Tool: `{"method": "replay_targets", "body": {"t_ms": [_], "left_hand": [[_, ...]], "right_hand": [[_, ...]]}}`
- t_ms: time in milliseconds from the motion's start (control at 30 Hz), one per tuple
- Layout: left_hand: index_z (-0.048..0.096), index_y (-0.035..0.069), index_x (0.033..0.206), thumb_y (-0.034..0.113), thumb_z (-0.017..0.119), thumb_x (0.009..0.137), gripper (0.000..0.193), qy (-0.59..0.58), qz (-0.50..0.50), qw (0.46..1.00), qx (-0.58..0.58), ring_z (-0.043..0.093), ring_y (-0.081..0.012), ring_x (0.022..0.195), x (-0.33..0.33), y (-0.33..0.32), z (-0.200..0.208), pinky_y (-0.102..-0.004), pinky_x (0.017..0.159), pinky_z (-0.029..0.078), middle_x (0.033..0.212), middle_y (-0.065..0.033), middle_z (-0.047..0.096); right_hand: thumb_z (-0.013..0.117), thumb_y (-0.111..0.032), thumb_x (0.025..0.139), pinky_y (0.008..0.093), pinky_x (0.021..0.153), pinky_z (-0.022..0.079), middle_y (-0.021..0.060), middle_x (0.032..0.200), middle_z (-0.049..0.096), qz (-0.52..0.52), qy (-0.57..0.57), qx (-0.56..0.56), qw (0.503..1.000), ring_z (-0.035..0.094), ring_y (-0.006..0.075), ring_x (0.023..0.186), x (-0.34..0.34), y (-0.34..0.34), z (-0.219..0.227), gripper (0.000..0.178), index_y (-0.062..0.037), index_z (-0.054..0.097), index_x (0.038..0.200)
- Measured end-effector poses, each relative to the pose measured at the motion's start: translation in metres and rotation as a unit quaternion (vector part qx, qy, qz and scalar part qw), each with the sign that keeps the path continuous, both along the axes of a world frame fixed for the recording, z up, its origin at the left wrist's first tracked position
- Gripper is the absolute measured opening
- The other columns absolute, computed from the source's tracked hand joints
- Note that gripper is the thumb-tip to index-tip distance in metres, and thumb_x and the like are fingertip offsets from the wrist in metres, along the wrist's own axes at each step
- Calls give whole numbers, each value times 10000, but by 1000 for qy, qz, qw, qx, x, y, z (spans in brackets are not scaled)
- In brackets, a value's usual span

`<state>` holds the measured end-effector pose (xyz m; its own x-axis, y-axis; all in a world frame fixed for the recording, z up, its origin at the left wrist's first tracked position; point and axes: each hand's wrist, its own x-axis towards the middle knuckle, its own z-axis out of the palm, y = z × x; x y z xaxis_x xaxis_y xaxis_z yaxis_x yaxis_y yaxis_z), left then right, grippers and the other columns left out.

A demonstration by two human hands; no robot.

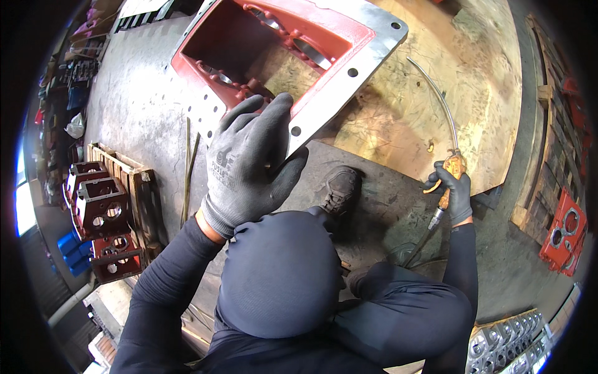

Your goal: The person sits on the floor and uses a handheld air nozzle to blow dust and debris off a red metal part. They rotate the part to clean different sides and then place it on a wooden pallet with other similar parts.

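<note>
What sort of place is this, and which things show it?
Likely a metalworking shop: a large red housing, an orange nozzle gun in the right hand, and smaller-looking red castings at left.

My left hand [246, 165] overlaps red casting's [336, 87] near corner; open window beyond fingertips gives way in, bosses [308, 51] crowding its sides. Bare board [486, 81] leaves passage rightward until curved tube [446, 103] of air gun [456, 165] in my right hand [460, 193]. My knee [280, 274] blocks below.
</note>
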<state>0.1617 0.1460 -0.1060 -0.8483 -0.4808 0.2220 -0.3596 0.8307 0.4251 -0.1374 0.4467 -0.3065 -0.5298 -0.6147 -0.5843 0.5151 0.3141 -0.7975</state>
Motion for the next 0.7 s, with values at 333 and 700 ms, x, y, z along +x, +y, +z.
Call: {"method": "replay_targets", "body": {"t_ms": [333, 700], "left_hand": [[603, -19, 1401, 105, 832, 767, 685, -5, 3, 1000, -11, 682, -395, 1113, -1, 1, -2, -480, 1100, 465, 922, -136, 715], [603, -28, 1394, 76, 833, 754, 688, -1, 9, 1000, -23, 685, -403, 1106, 1, 4, -10, -473, 1093, 475, 977, -162, 727]], "right_hand": [[714, -160, 984, 411, 707, 634, 139, 865, 719, -2, -8, 7, 1000, 741, 272, 750, -3, 5, -6, 286, 47, 665, 1175], [735, -172, 966, 407, 694, 633, 138, 852, 711, -11, -21, 10, 1000, 737, 274, 749, -1, 2, 1, 278, 37, 671, 1136]]}}
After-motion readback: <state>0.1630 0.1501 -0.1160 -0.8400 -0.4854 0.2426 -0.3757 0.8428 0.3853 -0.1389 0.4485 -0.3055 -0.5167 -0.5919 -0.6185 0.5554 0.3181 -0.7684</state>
